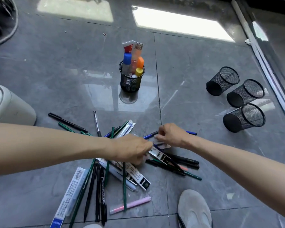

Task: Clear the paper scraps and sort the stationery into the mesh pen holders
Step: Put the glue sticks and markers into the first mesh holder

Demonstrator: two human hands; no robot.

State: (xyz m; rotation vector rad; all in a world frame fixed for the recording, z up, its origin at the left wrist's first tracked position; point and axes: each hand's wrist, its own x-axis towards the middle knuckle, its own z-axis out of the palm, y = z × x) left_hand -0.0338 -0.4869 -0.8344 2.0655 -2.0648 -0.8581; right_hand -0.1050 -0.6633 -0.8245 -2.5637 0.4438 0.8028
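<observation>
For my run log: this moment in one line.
left hand: on stationery pile | right hand: pinches white piece | one holder filled | three holders empty

There is only one view, from a wide-angle camera on the person's head, which looks forward and steeply down at the tiled floor (196,66). It is near the floor: the person's own shoe (193,209) shows at the lower edge of the view.

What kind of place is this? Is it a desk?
No desk: probably an indoor floor near a sliding door. You see glossy grey tiles, a metal door track and the person's shoe beside the pens.
</observation>
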